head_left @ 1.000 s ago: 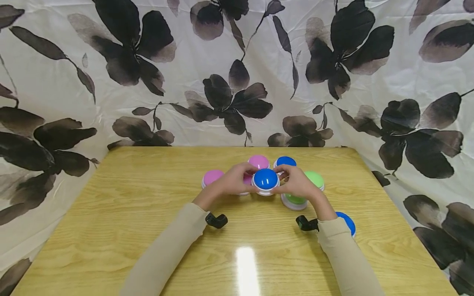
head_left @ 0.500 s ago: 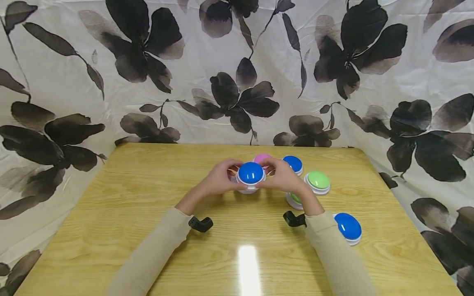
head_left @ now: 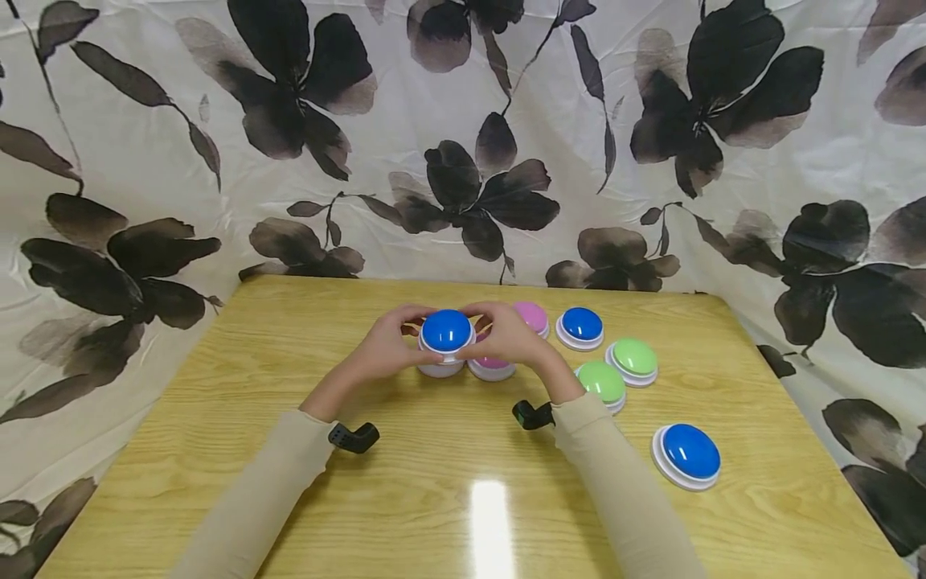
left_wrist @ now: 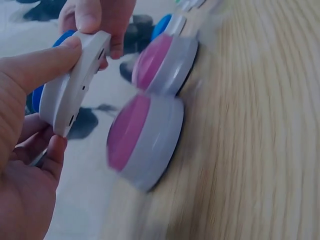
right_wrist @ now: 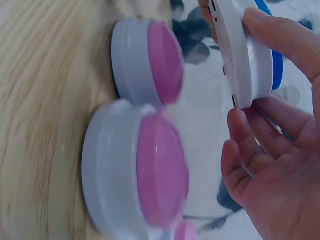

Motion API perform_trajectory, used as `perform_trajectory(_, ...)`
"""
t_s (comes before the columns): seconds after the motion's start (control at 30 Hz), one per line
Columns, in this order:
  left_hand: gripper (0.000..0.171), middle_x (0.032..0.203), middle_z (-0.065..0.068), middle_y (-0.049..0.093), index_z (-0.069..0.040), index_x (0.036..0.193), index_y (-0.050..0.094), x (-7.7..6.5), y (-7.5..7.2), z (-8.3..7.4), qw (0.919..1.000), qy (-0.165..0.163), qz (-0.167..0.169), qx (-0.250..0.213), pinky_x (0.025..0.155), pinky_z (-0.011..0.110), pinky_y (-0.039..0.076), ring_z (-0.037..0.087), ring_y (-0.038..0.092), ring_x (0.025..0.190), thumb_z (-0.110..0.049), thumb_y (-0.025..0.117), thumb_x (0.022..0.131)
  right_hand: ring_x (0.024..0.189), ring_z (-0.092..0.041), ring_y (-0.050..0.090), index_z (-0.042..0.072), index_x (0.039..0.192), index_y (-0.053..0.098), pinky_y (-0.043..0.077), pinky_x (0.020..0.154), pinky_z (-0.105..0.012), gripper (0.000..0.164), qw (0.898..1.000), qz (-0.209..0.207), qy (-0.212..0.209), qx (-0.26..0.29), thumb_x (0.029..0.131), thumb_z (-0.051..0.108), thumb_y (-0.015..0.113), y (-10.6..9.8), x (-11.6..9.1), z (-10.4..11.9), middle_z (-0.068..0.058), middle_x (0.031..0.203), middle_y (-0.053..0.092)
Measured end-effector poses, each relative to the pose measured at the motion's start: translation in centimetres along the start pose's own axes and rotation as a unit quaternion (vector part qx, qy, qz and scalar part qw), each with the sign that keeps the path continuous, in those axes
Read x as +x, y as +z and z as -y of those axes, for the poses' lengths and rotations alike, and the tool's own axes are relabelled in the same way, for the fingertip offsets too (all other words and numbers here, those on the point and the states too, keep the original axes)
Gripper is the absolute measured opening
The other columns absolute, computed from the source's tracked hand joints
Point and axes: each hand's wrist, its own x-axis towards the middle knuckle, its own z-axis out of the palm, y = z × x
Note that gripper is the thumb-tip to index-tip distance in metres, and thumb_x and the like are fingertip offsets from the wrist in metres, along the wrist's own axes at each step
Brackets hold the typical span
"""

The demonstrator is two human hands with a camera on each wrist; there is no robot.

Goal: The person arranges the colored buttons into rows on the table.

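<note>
Both hands hold a blue push button [head_left: 446, 330] with a white base, raised off the table. My left hand [head_left: 382, 344] grips its left side, thumb on the near rim and fingers beneath or behind. On the opposite side my right hand [head_left: 508, 336] pinches it in the same way. The left wrist view shows the held button [left_wrist: 75, 85] tilted away from the table, above two pink buttons. Under it in the head view a white base [head_left: 440, 371] shows, its top hidden. Just right of that stands a pink button [head_left: 492, 366], partly covered by my right hand.
Another pink button [head_left: 531, 317] sits farther back. To the right are a blue button [head_left: 581, 325], two green buttons, one farther back [head_left: 635, 356] and one nearer [head_left: 600, 381], and a blue button [head_left: 690, 452] nearest me. A floral cloth [head_left: 405, 104] hangs behind the wooden table [head_left: 405, 498].
Both hands have carried the blue button leftward, from over the middle pink button to above the leftmost one. The view has also shifted, and the buttons at right are less covered by my arm.
</note>
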Motion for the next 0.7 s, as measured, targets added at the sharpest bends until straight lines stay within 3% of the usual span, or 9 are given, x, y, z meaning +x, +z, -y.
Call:
perform_trajectory(0.2, 0.073, 0.126, 0.006, 0.056, -0.006, 0.132, 0.055, -0.8, -1.8, 1.2, 0.9999, -0.006, -0.005, 0.014, 0.097, 0.044, 0.046, 0.025, 0.053, 0.11, -0.032, 0.088, 0.072, 0.103, -0.022, 0.055, 0.012, 0.129, 0.061, 0.05, 0.083, -0.032, 0.068, 1.0, 0.006, 0.0, -0.013, 0.07, 0.034, 0.088, 1.8, 2.0, 0.7, 0.0, 0.122, 0.061)
perform_trajectory(0.5, 0.076, 0.126, 0.006, 0.055, -0.008, 0.132, 0.055, -1.4, -3.7, 3.2, 0.9989, -0.039, -0.006, 0.027, 0.097, 0.045, 0.046, 0.026, 0.051, 0.111, -0.036, 0.088, 0.07, 0.1, -0.02, 0.057, 0.008, 0.131, 0.059, 0.053, 0.078, -0.026, 0.07, 0.999, 0.032, 0.003, -0.013, 0.071, 0.03, 0.087, 3.8, 4.2, 1.9, -0.005, 0.124, 0.06)
perform_trajectory(0.7, 0.078, 0.128, 0.01, 0.054, -0.005, 0.133, 0.054, -2.0, -4.9, 4.0, 0.9981, -0.051, -0.007, 0.034, 0.098, 0.047, 0.045, 0.029, 0.051, 0.113, -0.034, 0.089, 0.07, 0.104, -0.021, 0.057, 0.008, 0.131, 0.059, 0.051, 0.083, -0.026, 0.069, 0.998, 0.049, -0.004, -0.03, 0.072, 0.03, 0.087, 5.0, 5.9, 2.3, -0.004, 0.125, 0.061)
